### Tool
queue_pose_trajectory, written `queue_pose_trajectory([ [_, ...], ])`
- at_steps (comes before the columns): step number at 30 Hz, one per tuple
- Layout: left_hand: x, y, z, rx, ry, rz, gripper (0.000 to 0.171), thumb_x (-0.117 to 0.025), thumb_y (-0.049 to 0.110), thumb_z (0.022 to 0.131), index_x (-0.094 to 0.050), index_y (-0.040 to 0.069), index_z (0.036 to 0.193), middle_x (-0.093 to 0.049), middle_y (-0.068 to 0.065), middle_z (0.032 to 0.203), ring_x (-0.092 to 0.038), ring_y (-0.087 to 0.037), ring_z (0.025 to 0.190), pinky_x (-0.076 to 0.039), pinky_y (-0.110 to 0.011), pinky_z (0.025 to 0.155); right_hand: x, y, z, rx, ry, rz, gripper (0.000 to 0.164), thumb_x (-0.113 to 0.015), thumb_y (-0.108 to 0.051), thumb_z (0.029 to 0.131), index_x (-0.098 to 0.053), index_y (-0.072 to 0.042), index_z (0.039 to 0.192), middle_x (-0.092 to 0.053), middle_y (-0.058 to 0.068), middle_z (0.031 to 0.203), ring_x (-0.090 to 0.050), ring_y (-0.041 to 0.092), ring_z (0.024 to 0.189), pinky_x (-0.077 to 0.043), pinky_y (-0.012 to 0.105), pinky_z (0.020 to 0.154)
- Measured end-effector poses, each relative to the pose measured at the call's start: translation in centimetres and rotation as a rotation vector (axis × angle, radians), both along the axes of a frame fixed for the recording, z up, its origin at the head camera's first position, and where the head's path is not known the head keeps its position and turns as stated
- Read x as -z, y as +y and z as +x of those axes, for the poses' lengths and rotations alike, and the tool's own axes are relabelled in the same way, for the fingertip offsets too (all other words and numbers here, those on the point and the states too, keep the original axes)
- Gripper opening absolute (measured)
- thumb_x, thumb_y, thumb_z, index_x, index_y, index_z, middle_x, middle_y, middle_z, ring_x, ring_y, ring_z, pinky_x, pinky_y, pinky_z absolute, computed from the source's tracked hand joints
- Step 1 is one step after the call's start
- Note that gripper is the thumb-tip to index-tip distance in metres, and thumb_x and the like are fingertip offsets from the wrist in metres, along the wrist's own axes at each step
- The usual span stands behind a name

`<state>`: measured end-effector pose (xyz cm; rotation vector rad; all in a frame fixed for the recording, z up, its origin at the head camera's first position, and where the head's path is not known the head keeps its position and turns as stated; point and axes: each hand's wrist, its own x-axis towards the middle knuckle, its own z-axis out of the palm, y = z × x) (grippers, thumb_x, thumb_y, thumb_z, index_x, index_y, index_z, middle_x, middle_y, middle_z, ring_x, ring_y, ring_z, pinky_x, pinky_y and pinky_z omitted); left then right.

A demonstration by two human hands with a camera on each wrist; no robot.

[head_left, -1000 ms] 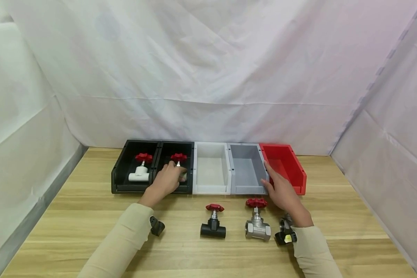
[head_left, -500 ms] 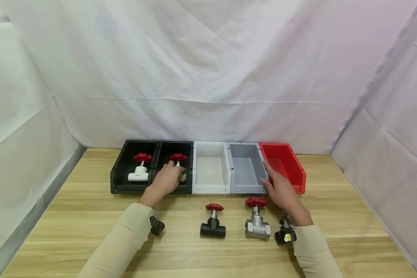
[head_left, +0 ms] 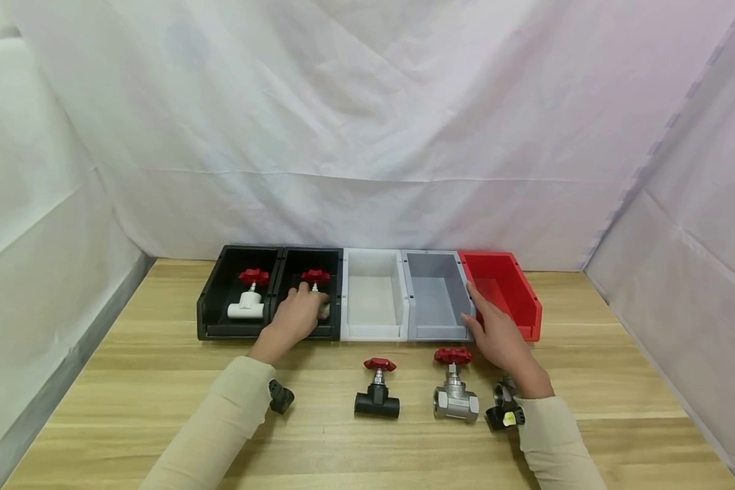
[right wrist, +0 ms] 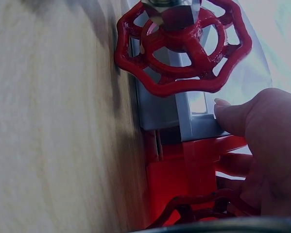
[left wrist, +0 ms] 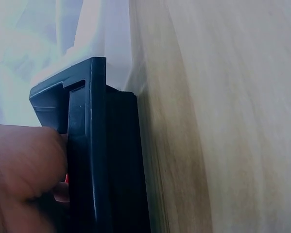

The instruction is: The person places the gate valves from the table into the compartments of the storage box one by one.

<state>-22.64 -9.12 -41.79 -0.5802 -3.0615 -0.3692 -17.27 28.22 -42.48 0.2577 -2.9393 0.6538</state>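
My left hand reaches into the second black bin and grips a valve with a red handwheel. Its pale body is mostly hidden by the fingers; in the left wrist view the bin's front wall hides most of the grasp. Over the seam between the grey bin and the red bin rests my right hand, its fingers extended. Its thumb touches the grey bin's edge in the right wrist view, while other fingers lie by the red bin.
A white valve stands in the leftmost black bin. A white bin sits mid-row. On the wooden table stand a black valve, a steel valve and another metal valve partly hidden by the right wrist. White curtains enclose the table.
Both hands keep nearly the same place and pose. The whole head view shifts slightly.
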Motion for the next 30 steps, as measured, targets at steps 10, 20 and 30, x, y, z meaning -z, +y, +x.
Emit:
queue_pose_trajectory([
  [10,-0.16,0.03,0.04,-0.004,-0.011,0.009,0.030,-0.062,0.005,0.090,-0.067,0.010,0.119,-0.053,-0.026,0.107,-0.053,-0.041,0.091,-0.050,-0.048,0.067,0.05,0.07,-0.03,0.003,0.003,0.002,0.081,-0.064,-0.022,0.092,-0.013,-0.021,0.155,-0.038,0.023,0.145,-0.043,0.043,0.125,-0.043,0.057,0.090],
  [20,-0.21,0.07,0.00,-0.007,-0.012,0.005,0.032,-0.063,0.002,0.089,-0.067,0.010,0.119,-0.052,-0.025,0.109,-0.053,-0.040,0.094,-0.050,-0.048,0.068,-0.07,0.04,-0.04,0.005,0.003,0.005,0.081,-0.064,-0.021,0.092,-0.014,-0.019,0.155,-0.038,0.023,0.145,-0.043,0.043,0.125,-0.044,0.056,0.089],
  [30,-0.23,0.03,0.13,-0.010,-0.023,-0.002,0.033,-0.063,0.001,0.088,-0.066,0.009,0.120,-0.052,-0.025,0.108,-0.052,-0.038,0.096,-0.050,-0.047,0.067,0.08,0.09,-0.11,0.002,-0.003,0.004,0.082,-0.065,-0.021,0.092,-0.013,-0.020,0.155,-0.038,0.023,0.145,-0.042,0.043,0.125,-0.044,0.056,0.089],
])
